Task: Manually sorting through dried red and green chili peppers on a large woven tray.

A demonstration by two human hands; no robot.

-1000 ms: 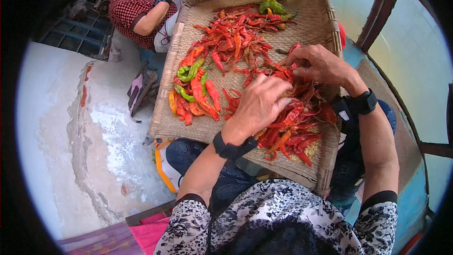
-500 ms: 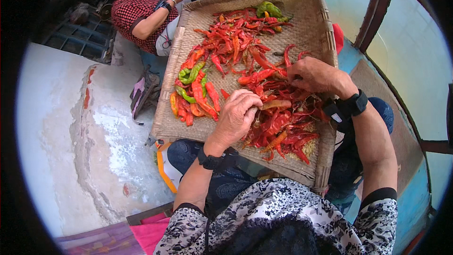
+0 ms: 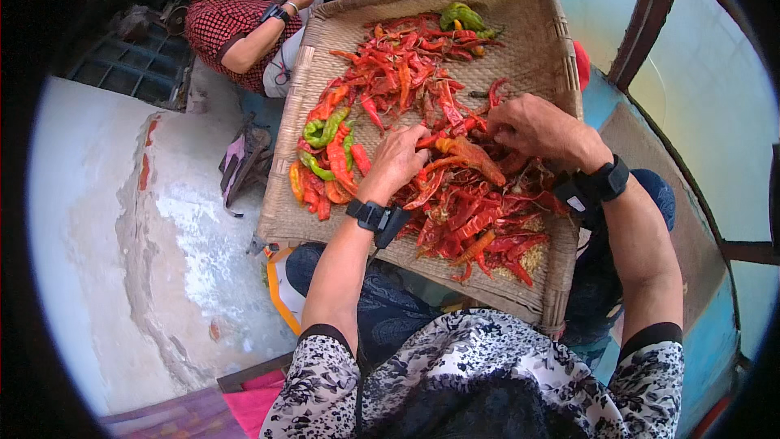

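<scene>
Red chili peppers [image 3: 471, 219] lie heaped in a square woven basket tray [image 3: 280, 219] across my lap. At the left side of the heap, my left hand [image 3: 396, 161] has its fingers closed at a red chili pepper [image 3: 426, 141]. My right hand [image 3: 536, 132] reaches into the far right part of the heap with bent fingers pressed together; what they pinch, if anything, is hidden. Between the hands lies a large orange-red pepper [image 3: 473, 158], its near end pointing right. Pale seeds [image 3: 532, 260] are scattered at the tray's near right corner.
A second pile of red peppers [image 3: 402, 65] lies at the tray's far side, with a green pepper [image 3: 461, 16] beside it. Red and green peppers [image 3: 329, 134] sit at the left. Beyond the tray, another person [image 3: 244, 32] sits holding a dark object. A cracked wall [image 3: 146, 236] runs along the left.
My left hand has moved away from me and slightly left, from the middle of the heap to its left side. My right hand has shifted slightly left. Peppers between them have changed position.
</scene>
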